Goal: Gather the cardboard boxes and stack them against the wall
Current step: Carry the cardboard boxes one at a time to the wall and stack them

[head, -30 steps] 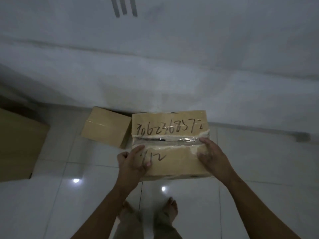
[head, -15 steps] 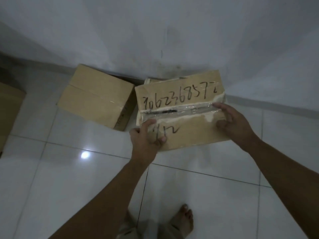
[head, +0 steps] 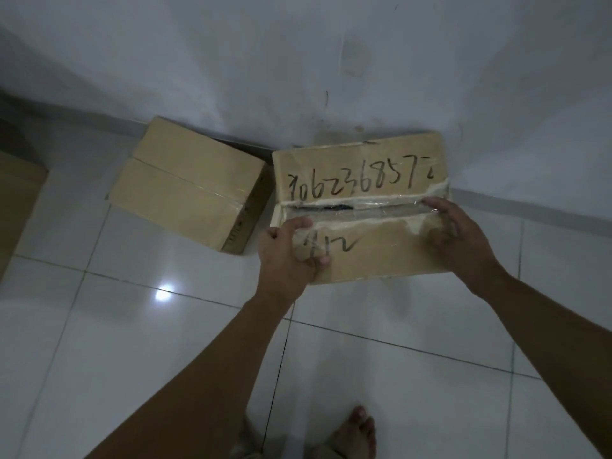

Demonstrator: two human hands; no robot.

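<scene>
We hold the brown taped cardboard box with black handwritten numbers (head: 364,180) at both ends. Our left hand (head: 288,256) pinches its near left corner, and our right hand (head: 460,240) clasps the right end, fingers (head: 437,207) over the tape seam. Its long axis runs side to side, parallel to the grey wall (head: 298,61) just beyond its far edge, beside the plain brown cardboard box (head: 188,190). We judge that a straight forward push would seat it.

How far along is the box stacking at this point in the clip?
Done: one plain box lies by the wall. In hand: the left hand and right hand hold the numbered box beside it, near the wall; whether it is set down, I cannot tell. Left: a third box at the left edge stands apart, and nothing is stacked yet.
</scene>
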